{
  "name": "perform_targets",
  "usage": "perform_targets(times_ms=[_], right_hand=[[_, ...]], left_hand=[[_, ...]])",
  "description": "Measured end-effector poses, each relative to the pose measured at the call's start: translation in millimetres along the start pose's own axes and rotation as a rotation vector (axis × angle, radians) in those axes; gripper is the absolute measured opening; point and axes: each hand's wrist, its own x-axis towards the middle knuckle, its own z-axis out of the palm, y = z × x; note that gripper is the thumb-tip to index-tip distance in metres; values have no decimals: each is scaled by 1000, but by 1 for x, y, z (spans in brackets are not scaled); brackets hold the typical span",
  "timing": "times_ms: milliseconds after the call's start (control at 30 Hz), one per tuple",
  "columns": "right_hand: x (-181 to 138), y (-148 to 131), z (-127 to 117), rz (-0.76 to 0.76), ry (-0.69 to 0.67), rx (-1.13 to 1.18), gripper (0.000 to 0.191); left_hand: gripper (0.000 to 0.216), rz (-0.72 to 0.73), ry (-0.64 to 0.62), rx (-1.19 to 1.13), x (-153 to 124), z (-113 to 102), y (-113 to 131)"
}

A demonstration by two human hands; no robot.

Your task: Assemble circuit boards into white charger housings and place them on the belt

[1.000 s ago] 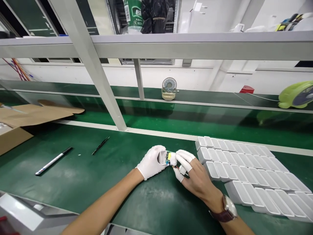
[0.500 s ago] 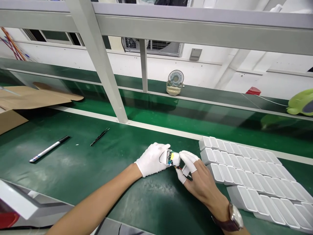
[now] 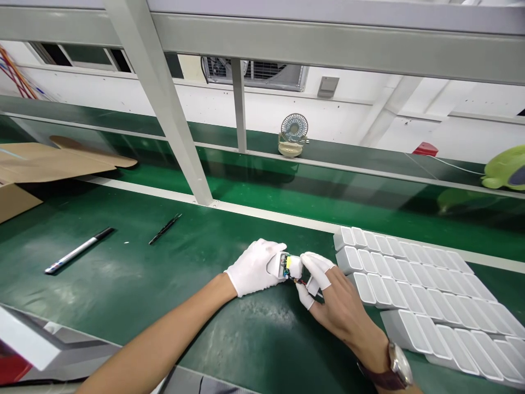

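My left hand (image 3: 255,269), in a white glove, is closed around a small white plastic housing (image 3: 276,265). A circuit board (image 3: 286,266) with a yellow-and-white block on it sticks out of the housing's right end. White finger cots cover the fingertips of my right hand (image 3: 334,290), which pinches the board's outer end. Thin dark and red wires (image 3: 301,282) run from the board to a small white piece (image 3: 313,285) under my right fingers. The fingers partly hide that piece and the board's end.
Rows of white plastic housings (image 3: 414,295) stand on the green bench (image 3: 135,284) at the right. A marker (image 3: 80,251) and black tweezers (image 3: 165,229) lie at the left, near a cardboard box (image 3: 61,164). A metal post (image 3: 176,126) rises behind; a small fan (image 3: 293,134) stands farther back.
The view has shifted slightly. Both hands keep their hold on the housing and circuit board, with almost no visible movement between the parts.
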Motion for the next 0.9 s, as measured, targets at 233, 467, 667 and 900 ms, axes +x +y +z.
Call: perform_targets(times_ms=[233,467,667,900], right_hand=[[1,-3,1,11,-43,5,72],[-4,-3,7,28,-50,-21,73],[-3,-4,8,36,-56,-22,72],[-2,-4,8,15,-66,-45,70]], left_hand=[[58,-11,-41,-1,1,0,3],[41,-53,-106,3,7,-8,11],[30,-69,-163,-27,11,-13,12],[22,-69,-184,-42,13,-14,13]])
